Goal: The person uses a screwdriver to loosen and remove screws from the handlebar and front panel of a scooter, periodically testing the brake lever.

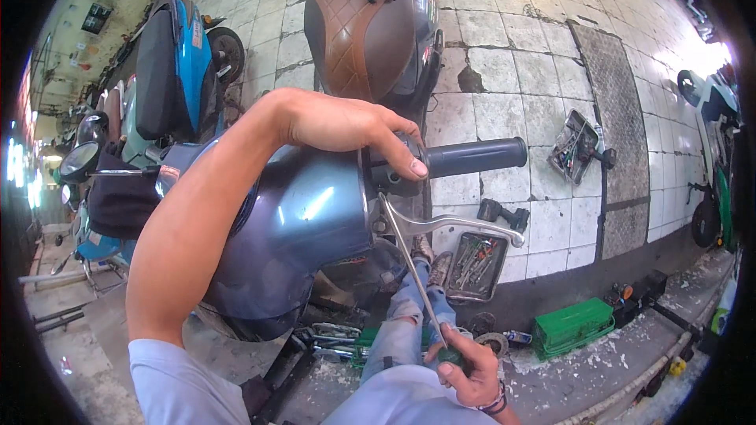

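A scooter's handlebar stands before me, with a dark blue-grey headlight cowl (307,205), a black rubber grip (480,159) and a silver brake lever (465,222). My left hand (346,122) reaches over the cowl and is closed round the black switch housing (394,177) at the grip's inner end; its thumb lies on top and most fingers are hidden. Lower down, my right hand (472,366) holds a long screwdriver (417,279) by its green handle. The screwdriver's shaft slants up to the lever's pivot, its tip beside the housing. Whether the tip sits in a screw cannot be made out.
A brown quilted scooter seat (339,27) lies beyond. To the right on the tiled floor are a metal tool tray (477,266), a cordless drill (504,214), and a second tray (573,149). A green toolbox (573,327) stands nearer; a blue motorbike (189,55) is parked left.
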Action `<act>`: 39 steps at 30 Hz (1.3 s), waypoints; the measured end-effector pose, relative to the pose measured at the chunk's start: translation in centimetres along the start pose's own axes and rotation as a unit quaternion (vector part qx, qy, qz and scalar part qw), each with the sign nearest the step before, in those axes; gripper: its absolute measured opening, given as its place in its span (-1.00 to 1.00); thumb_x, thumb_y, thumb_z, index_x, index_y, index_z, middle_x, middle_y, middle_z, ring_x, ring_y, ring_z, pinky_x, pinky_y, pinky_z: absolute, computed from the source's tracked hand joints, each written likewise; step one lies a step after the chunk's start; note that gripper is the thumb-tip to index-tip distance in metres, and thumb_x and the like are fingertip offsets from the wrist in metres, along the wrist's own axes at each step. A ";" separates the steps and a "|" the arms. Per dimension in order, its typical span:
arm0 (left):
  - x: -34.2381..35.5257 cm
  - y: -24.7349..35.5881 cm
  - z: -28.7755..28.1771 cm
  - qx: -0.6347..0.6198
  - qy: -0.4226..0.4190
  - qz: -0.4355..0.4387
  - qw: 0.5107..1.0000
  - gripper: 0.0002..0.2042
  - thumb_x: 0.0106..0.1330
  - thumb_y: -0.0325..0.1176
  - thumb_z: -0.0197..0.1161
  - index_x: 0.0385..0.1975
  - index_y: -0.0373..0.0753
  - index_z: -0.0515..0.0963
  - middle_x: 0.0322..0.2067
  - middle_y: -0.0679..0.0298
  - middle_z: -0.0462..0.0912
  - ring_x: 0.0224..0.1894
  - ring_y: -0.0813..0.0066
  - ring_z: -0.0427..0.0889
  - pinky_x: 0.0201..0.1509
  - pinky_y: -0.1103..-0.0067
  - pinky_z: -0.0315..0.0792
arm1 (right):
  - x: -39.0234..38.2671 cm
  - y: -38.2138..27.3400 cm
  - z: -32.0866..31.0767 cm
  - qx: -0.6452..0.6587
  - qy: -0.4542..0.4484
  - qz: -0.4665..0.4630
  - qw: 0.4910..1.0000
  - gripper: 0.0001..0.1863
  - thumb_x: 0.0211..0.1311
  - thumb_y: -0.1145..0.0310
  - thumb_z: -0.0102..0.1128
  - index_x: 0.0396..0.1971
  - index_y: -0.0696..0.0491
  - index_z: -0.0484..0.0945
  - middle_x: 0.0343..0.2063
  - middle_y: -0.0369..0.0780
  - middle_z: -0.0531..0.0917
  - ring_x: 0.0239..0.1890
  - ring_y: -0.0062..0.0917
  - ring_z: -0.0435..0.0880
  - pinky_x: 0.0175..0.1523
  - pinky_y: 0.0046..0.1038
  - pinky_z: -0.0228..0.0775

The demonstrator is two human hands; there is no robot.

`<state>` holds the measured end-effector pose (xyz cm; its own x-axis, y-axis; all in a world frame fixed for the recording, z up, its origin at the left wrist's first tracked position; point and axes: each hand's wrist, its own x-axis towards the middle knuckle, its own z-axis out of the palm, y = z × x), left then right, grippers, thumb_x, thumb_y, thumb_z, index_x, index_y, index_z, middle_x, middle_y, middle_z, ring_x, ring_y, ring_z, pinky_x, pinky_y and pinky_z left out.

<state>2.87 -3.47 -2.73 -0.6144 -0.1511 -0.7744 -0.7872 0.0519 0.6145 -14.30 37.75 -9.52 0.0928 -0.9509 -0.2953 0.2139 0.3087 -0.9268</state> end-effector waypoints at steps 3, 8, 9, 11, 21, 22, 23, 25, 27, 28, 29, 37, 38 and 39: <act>0.0 -0.1 -0.1 0.007 0.004 0.004 1.000 -0.34 0.39 0.16 0.42 0.29 -0.23 0.57 0.02 0.24 0.68 0.12 0.47 0.54 0.22 0.50 0.35 | -0.1 0.1 0.1 0.003 0.006 0.000 1.000 -0.34 0.40 0.55 0.32 0.50 0.21 0.45 -0.13 -0.08 0.83 -0.49 -0.69 0.60 -0.28 -0.56 0.52; 0.0 -0.2 -0.2 0.012 0.002 0.013 1.000 -0.33 0.41 0.16 0.41 0.31 -0.25 0.55 0.09 0.21 0.68 0.20 0.43 0.53 0.31 0.48 0.32 | -0.7 -0.4 0.5 0.061 0.009 0.044 0.997 -0.37 0.47 0.50 0.29 0.51 0.22 0.43 -0.15 -0.09 0.84 -0.50 -0.72 0.58 -0.30 -0.58 0.50; 0.3 -0.3 -0.2 0.016 0.004 0.013 1.000 -0.33 0.42 0.15 0.40 0.31 -0.26 0.56 0.08 0.22 0.68 0.19 0.44 0.53 0.31 0.48 0.32 | -0.8 -0.3 0.4 0.062 0.009 0.046 0.997 -0.37 0.47 0.50 0.29 0.51 0.22 0.43 -0.15 -0.09 0.84 -0.50 -0.72 0.58 -0.30 -0.58 0.50; 0.7 -0.2 -0.1 0.020 0.005 0.012 1.000 -0.34 0.42 0.15 0.40 0.30 -0.26 0.56 0.07 0.22 0.68 0.18 0.44 0.53 0.31 0.49 0.31 | -1.1 -0.1 0.3 0.089 -0.001 0.059 0.994 -0.35 0.54 0.45 0.24 0.55 0.22 0.36 -0.12 0.02 0.80 -0.52 -0.68 0.58 -0.34 -0.57 0.49; 0.2 0.0 -0.1 0.017 -0.006 0.013 1.000 -0.34 0.45 0.17 0.36 0.30 -0.27 0.55 0.04 0.21 0.65 0.14 0.43 0.53 0.26 0.47 0.32 | -1.4 -5.3 2.5 0.400 0.004 0.178 0.899 -0.41 0.51 0.40 0.27 0.43 0.16 0.29 -0.10 0.09 0.63 -0.44 -0.36 0.70 -0.49 -0.42 0.50; 0.2 0.2 -0.2 0.020 -0.005 0.010 1.000 -0.33 0.44 0.19 0.36 0.31 -0.27 0.55 0.05 0.21 0.65 0.14 0.43 0.53 0.26 0.47 0.32 | -2.0 -4.9 3.4 0.397 0.006 0.174 0.901 -0.41 0.51 0.40 0.27 0.43 0.16 0.29 -0.10 0.09 0.63 -0.44 -0.36 0.70 -0.49 -0.42 0.50; 0.4 0.5 -0.4 0.024 -0.005 0.016 1.000 -0.33 0.44 0.19 0.36 0.31 -0.27 0.55 0.05 0.21 0.65 0.14 0.43 0.53 0.26 0.47 0.32 | -3.0 -3.6 4.2 0.379 0.018 0.197 0.904 -0.44 0.50 0.43 0.29 0.39 0.17 0.32 -0.11 0.03 0.64 -0.40 -0.35 0.71 -0.44 -0.39 0.54; 0.5 0.4 -0.5 0.028 -0.010 0.004 1.000 -0.32 0.46 0.19 0.34 0.32 -0.27 0.54 0.07 0.20 0.64 0.17 0.43 0.51 0.29 0.45 0.31 | -3.4 -3.0 5.6 0.335 0.043 0.196 0.920 -0.50 0.55 0.47 0.24 0.37 0.24 0.36 -0.13 -0.06 0.69 -0.32 -0.36 0.74 -0.27 -0.32 0.63; 0.7 -1.0 -0.6 0.036 -0.001 0.017 0.999 -0.32 0.46 0.19 0.33 0.32 -0.28 0.53 0.09 0.19 0.63 0.18 0.43 0.50 0.29 0.45 0.30 | -2.9 -5.0 6.7 0.302 0.050 0.218 0.927 -0.51 0.60 0.40 0.19 0.39 0.27 0.37 -0.12 -0.05 0.70 -0.32 -0.37 0.75 -0.26 -0.33 0.63; 0.9 -1.1 -0.6 0.040 0.002 0.032 0.999 -0.32 0.47 0.19 0.32 0.33 -0.29 0.52 0.10 0.19 0.62 0.19 0.43 0.49 0.30 0.45 0.30 | -2.9 -6.0 7.1 0.268 0.061 0.245 0.930 -0.51 0.66 0.33 0.14 0.40 0.30 0.38 -0.11 -0.04 0.71 -0.32 -0.38 0.76 -0.25 -0.34 0.62; 1.1 -1.0 -0.8 0.040 -0.017 0.022 0.999 -0.31 0.49 0.18 0.30 0.34 -0.31 0.51 0.16 0.16 0.59 0.24 0.40 0.47 0.36 0.44 0.28 | -3.0 -6.0 7.3 0.320 0.056 0.274 0.905 -0.44 0.73 0.18 0.03 0.44 0.30 0.38 -0.06 -0.01 0.72 -0.37 -0.44 0.71 -0.29 -0.39 0.58; 1.1 -1.0 -0.6 0.065 -0.009 0.020 0.998 -0.14 0.46 0.24 0.28 0.51 -0.38 0.36 0.45 0.00 0.45 0.53 0.17 0.33 0.60 0.34 0.13 | -3.9 -5.4 8.4 0.336 0.130 0.194 0.913 -0.66 0.56 0.35 0.29 0.15 0.23 0.53 -0.18 -0.11 0.74 -0.38 -0.51 0.67 -0.27 -0.41 0.54; 1.0 -0.6 -0.5 0.063 0.001 0.013 0.998 -0.12 0.45 0.25 0.28 0.53 -0.39 0.34 0.49 -0.02 0.41 0.57 0.14 0.28 0.63 0.33 0.09 | -3.8 -5.1 8.6 0.336 0.137 0.190 0.912 -0.66 0.56 0.35 0.29 0.15 0.23 0.53 -0.18 -0.11 0.74 -0.38 -0.51 0.67 -0.27 -0.41 0.54; 0.7 -0.3 -0.4 0.060 0.012 0.004 0.998 -0.09 0.44 0.26 0.28 0.54 -0.39 0.32 0.53 -0.03 0.37 0.62 0.11 0.23 0.66 0.31 0.05 | -3.7 -5.0 9.0 0.335 0.171 0.204 0.904 -0.67 0.58 0.31 0.27 0.12 0.23 0.56 -0.18 -0.11 0.75 -0.36 -0.50 0.69 -0.26 -0.41 0.55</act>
<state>2.69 -3.97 -3.40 -0.6202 -0.1728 -0.7652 -0.7840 0.1713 0.5967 -6.95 39.91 -1.68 0.0153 -0.6706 -0.7417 0.7809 0.4712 -0.4100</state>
